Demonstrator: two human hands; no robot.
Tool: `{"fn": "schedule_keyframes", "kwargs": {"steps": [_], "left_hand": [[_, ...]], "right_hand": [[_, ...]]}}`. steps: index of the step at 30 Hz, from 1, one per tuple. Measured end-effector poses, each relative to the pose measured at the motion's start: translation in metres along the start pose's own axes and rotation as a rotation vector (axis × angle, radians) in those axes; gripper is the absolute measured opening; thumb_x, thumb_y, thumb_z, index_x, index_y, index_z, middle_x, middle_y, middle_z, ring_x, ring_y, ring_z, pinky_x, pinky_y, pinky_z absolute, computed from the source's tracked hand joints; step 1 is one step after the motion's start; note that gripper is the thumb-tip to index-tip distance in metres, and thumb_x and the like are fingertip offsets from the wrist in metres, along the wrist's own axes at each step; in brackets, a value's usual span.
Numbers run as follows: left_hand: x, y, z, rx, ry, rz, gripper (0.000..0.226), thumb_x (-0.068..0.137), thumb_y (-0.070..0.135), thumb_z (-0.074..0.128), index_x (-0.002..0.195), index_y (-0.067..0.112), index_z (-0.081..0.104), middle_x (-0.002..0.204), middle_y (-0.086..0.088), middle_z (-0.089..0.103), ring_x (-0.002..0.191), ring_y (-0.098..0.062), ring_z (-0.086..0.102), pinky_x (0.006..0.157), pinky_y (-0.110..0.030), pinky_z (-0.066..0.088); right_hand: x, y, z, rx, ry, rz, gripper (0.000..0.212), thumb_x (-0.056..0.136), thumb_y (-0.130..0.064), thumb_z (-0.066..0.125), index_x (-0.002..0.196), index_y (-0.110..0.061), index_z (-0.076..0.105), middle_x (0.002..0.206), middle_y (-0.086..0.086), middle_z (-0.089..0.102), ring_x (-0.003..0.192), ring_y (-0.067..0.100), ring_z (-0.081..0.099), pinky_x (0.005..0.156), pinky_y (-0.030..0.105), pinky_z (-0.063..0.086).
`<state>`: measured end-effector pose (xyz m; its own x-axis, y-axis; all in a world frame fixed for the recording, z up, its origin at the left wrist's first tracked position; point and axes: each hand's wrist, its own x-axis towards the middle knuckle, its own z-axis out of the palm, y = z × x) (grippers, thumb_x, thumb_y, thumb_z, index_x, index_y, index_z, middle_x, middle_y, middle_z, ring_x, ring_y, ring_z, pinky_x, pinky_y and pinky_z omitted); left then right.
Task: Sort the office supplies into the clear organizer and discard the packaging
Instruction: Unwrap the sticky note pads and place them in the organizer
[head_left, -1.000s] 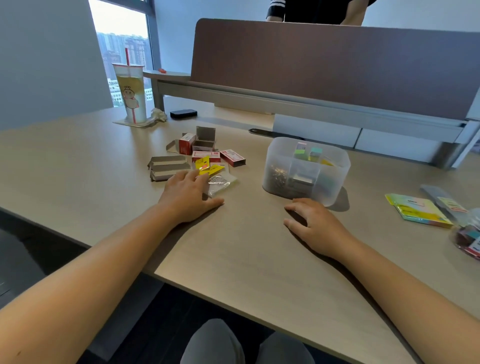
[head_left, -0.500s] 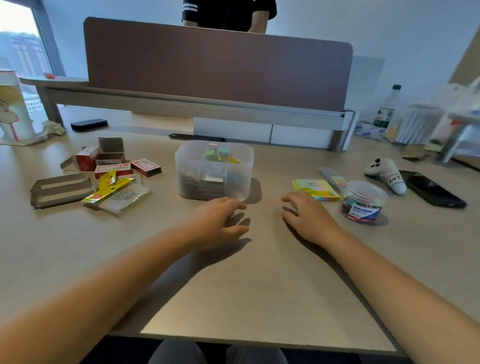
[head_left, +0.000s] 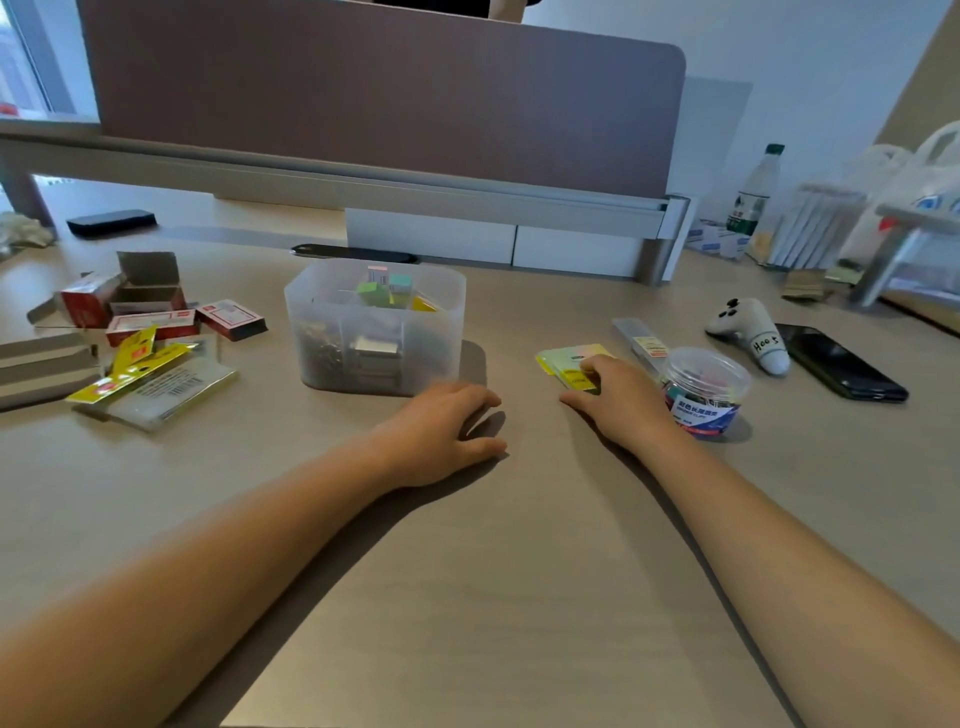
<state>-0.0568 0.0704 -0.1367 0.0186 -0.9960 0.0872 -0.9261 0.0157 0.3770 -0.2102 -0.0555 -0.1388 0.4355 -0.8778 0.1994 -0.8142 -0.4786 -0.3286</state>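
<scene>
The clear plastic organizer (head_left: 374, 325), a rounded translucent bin with inner compartments, stands on the pale wood-grain table (head_left: 467, 597) in the head view, and we see small coloured blocks, metal clips and boxed staples already inside it. Just in front of its right corner our left hand (head_left: 441, 436) rests on the table, its grip loose, fingers lightly curled and holding nothing. Our right hand (head_left: 618, 400) lies to the right, its fingers on the near edge of a flat yellow and green pack of sticky notes (head_left: 571, 361); we cannot tell whether the grip has closed on it. Just beside that hand stands a small round clear jar of coloured paper clips (head_left: 704, 392) with a blue and white label. To the left of the organizer lies the packaging: red and white staple boxes (head_left: 156, 317), opened grey cardboard sleeves (head_left: 47, 364) and yellow-topped clear plastic wrappers (head_left: 150, 379). A black phone (head_left: 841, 364) lies well apart at the right.
</scene>
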Motion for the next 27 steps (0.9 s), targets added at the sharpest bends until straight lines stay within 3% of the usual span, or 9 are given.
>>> {"fn": "schedule_keyframes", "kwargs": {"steps": [6, 10, 14, 19, 22, 27], "left_hand": [[-0.005, -0.001, -0.003, -0.112, 0.057, -0.010, 0.050, 0.087, 0.033, 0.052, 0.133, 0.019, 0.038, 0.137, 0.000, 0.043, 0.124, -0.014, 0.040, 0.102, -0.024, 0.033], [-0.007, -0.002, -0.005, -0.275, 0.171, -0.073, 0.062, 0.083, 0.030, 0.058, 0.138, 0.020, 0.029, 0.142, -0.002, 0.037, 0.127, -0.016, 0.039, 0.104, -0.029, 0.035], [-0.006, 0.002, -0.009, -0.472, 0.296, -0.112, 0.070, 0.081, 0.021, 0.061, 0.139, 0.017, 0.024, 0.143, -0.005, 0.036, 0.132, -0.019, 0.036, 0.109, -0.037, 0.035], [-0.006, 0.000, -0.012, -0.693, 0.266, -0.099, 0.020, 0.084, 0.012, 0.056, 0.102, 0.016, 0.047, 0.103, -0.003, 0.057, 0.108, -0.024, 0.058, 0.090, -0.039, 0.051], [-0.008, -0.001, -0.017, -0.811, 0.293, -0.128, 0.013, 0.086, 0.012, 0.052, 0.098, 0.015, 0.049, 0.099, -0.002, 0.057, 0.099, -0.020, 0.058, 0.084, -0.036, 0.051], [-0.014, -0.011, -0.027, -0.930, 0.337, -0.149, 0.011, 0.088, 0.014, 0.050, 0.082, 0.023, 0.051, 0.089, 0.000, 0.061, 0.083, -0.017, 0.061, 0.075, -0.031, 0.051]], "right_hand": [[-0.017, -0.012, -0.008, -0.153, 0.011, -0.241, 0.040, 0.090, -0.030, 0.047, 0.127, -0.014, 0.046, 0.121, 0.014, 0.059, 0.101, 0.028, 0.057, 0.085, 0.039, 0.049], [-0.031, -0.024, -0.017, 0.200, 0.045, -0.339, 0.034, 0.090, -0.021, 0.049, 0.122, -0.010, 0.051, 0.115, 0.010, 0.061, 0.095, 0.016, 0.055, 0.075, 0.021, 0.047], [-0.041, -0.039, -0.026, 0.592, 0.002, -0.324, 0.011, 0.089, -0.014, 0.049, 0.096, -0.018, 0.057, 0.091, -0.004, 0.057, 0.084, 0.010, 0.054, 0.062, 0.012, 0.049], [-0.043, -0.052, -0.030, 0.882, -0.058, -0.265, 0.022, 0.090, -0.008, 0.044, 0.078, -0.022, 0.056, 0.080, -0.005, 0.057, 0.073, 0.009, 0.059, 0.054, 0.012, 0.053], [-0.041, -0.058, -0.028, 0.890, 0.014, -0.254, 0.019, 0.090, -0.009, 0.045, 0.080, -0.020, 0.057, 0.078, -0.006, 0.057, 0.073, 0.008, 0.059, 0.056, 0.013, 0.054], [-0.036, -0.066, -0.030, 0.579, 0.128, -0.371, 0.015, 0.086, -0.012, 0.054, 0.096, -0.008, 0.066, 0.083, -0.006, 0.059, 0.071, 0.001, 0.055, 0.063, 0.010, 0.048]]}}
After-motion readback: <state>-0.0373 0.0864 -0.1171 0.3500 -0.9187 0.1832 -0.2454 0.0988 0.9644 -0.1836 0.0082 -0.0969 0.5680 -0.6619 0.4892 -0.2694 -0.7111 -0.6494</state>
